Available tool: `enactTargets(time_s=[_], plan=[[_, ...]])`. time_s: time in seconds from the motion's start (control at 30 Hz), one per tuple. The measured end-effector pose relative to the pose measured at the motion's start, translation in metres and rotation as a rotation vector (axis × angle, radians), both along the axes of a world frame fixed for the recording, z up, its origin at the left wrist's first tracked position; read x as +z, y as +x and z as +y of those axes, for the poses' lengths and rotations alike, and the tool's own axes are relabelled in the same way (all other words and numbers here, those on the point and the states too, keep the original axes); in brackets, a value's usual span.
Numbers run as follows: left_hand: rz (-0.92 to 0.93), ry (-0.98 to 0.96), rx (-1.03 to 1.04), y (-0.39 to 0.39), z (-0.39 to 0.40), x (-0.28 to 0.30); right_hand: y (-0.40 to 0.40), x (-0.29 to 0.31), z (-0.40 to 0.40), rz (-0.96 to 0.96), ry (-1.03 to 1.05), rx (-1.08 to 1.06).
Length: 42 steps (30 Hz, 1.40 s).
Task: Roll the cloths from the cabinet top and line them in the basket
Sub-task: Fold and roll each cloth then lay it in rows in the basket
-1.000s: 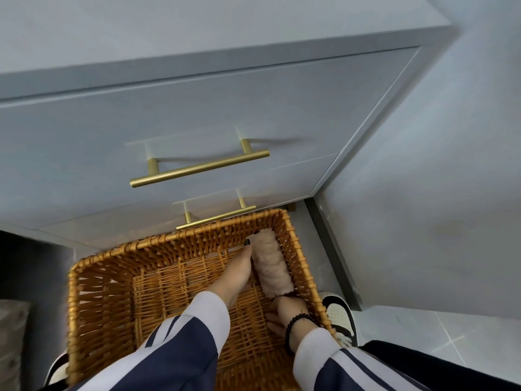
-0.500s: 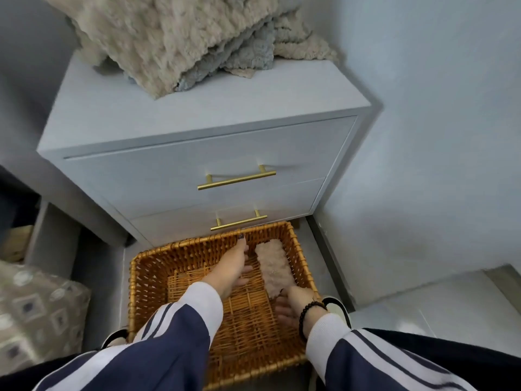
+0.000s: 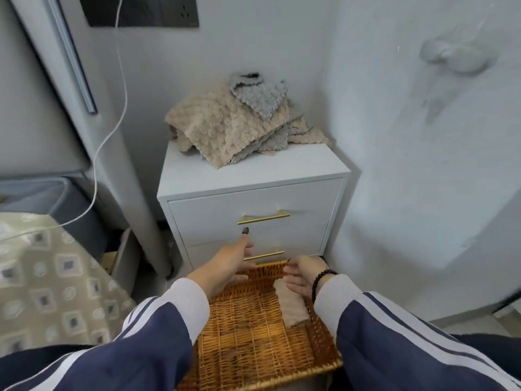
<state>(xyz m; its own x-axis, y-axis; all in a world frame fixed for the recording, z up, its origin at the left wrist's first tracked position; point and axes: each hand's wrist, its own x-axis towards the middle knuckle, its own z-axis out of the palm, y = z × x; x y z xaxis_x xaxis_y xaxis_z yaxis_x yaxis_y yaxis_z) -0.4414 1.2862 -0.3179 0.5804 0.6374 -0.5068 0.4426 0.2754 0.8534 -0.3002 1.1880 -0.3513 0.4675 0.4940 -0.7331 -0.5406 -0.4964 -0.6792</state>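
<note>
Pale grey corner, white two-drawer cabinet (image 3: 253,193) against the wall. On top of the cabinet, a loose heap of beige and grey cloths (image 3: 234,125). On the floor in front of the cabinet, a wicker basket (image 3: 248,328), one rolled beige cloth (image 3: 291,304) along its right side. Left hand (image 3: 231,263) raised before the lower drawer, fingers straight, empty. Right hand (image 3: 303,275) above the roll, fingers loosely curled, gripping nothing.
</note>
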Motion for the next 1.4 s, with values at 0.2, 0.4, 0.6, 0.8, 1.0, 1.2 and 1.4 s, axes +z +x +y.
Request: enactTargets(time_s=[0.2, 0.4, 0.6, 0.8, 1.0, 1.2, 1.4], plan=[[-0.091, 0.125, -0.013, -0.027, 0.001, 0.074, -0.016, 0.085, 0.025, -0.236, 0.113, 0.131], [-0.259, 0.070, 0.120, -0.047, 0.023, 0.113, -0.010, 0.147, 0.041, -0.362, 0.249, 0.199], [-0.332, -0.015, 0.235, -0.036, 0.043, 0.120, 0.009, 0.155, 0.059, -0.367, 0.276, 0.108], [-0.464, -0.078, 0.301, -0.019, 0.065, 0.134, 0.020, 0.157, 0.102, -0.486, 0.311, 0.030], [-0.630, -0.206, 0.299, -0.007, 0.081, 0.141, 0.041, 0.184, 0.155, -0.709, 0.398, -0.040], [-0.669, -0.239, 0.293, 0.000, 0.096, 0.142, 0.064, 0.225, 0.223, -0.691, 0.503, -0.118], [-0.680, -0.233, 0.284, 0.005, 0.102, 0.146, 0.057, 0.241, 0.265, -0.546, 0.548, 0.041]])
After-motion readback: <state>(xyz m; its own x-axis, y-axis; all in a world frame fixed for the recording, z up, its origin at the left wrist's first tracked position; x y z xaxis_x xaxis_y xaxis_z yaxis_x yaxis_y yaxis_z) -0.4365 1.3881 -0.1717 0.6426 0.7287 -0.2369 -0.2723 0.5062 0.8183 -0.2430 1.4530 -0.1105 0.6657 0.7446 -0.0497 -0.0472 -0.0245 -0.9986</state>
